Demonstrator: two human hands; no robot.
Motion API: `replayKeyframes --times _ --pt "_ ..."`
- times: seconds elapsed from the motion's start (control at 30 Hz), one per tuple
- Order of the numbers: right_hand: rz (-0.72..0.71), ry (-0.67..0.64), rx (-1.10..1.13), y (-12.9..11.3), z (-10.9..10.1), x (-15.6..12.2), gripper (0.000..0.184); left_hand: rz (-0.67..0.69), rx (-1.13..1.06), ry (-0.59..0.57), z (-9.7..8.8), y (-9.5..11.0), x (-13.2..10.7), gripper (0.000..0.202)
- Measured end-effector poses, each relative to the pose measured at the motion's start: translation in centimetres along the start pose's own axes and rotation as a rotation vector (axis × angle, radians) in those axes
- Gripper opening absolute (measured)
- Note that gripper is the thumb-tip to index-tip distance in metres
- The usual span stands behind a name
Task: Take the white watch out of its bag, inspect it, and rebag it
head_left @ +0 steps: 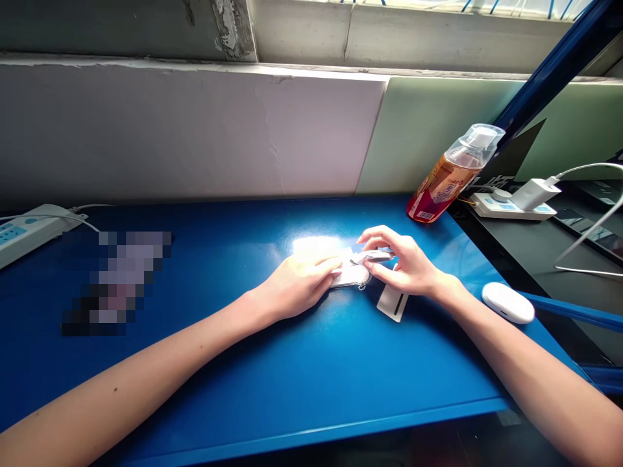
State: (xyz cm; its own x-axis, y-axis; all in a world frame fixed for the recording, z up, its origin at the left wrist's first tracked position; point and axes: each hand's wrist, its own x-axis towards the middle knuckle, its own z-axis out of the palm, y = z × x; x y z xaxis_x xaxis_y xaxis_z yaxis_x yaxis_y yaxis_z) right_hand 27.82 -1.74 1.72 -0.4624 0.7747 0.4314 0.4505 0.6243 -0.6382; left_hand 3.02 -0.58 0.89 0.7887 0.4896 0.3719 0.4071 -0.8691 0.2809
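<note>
Under the fingers of my left hand (306, 282) is a small, pale, flat pouch-like thing (351, 276), washed out by glare. A short ball chain (361, 285) hangs from its near edge. My left fingers are closed on its left side. Thumb and fingers of my right hand (406, 263) pinch a thin flat piece (379, 256) over the pouch's right end; its kind is unclear. Below my right hand, a white card (392, 303) with a dark stripe lies on the blue table (311, 370), its upper part hidden by the hand.
A bottle of red liquid (445, 178) with a clear cap leans at the back right. Near my right forearm lies a white rounded case (507, 303). Power strips (513, 206) sit at both sides, with cables. A blurred-out object (119, 279) lies at left. Blue bars stand at right.
</note>
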Motion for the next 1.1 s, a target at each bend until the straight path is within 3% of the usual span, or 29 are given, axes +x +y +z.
replayKeyframes --times 0.17,0.33,0.5,0.63,0.83,1.1 --pt "-0.009 0.167 0.168 -1.0 0.1 0.5 0.011 0.049 -0.104 0.087 -0.5 -0.1 -0.1 0.027" --pt "0.14 0.282 0.414 -2.5 1.0 1.9 0.024 -0.103 -0.454 0.035 -1.7 0.9 0.2 0.026" --pt "0.159 0.161 0.701 -4.1 1.7 5.0 0.035 -0.428 -1.178 -0.067 -2.1 1.8 1.2 0.036" --pt "0.268 -0.042 1.031 -5.2 1.9 7.5 0.038 -0.536 -1.567 -0.108 -1.6 2.1 1.6 0.044" --pt "0.403 -0.164 1.334 -4.5 2.9 8.7 0.04 -0.574 -1.783 -0.171 -1.3 2.0 1.4 0.044" --pt "0.508 -0.246 1.471 -2.9 3.9 8.0 0.047 -0.653 -1.902 -0.218 -0.3 2.0 1.1 0.049"
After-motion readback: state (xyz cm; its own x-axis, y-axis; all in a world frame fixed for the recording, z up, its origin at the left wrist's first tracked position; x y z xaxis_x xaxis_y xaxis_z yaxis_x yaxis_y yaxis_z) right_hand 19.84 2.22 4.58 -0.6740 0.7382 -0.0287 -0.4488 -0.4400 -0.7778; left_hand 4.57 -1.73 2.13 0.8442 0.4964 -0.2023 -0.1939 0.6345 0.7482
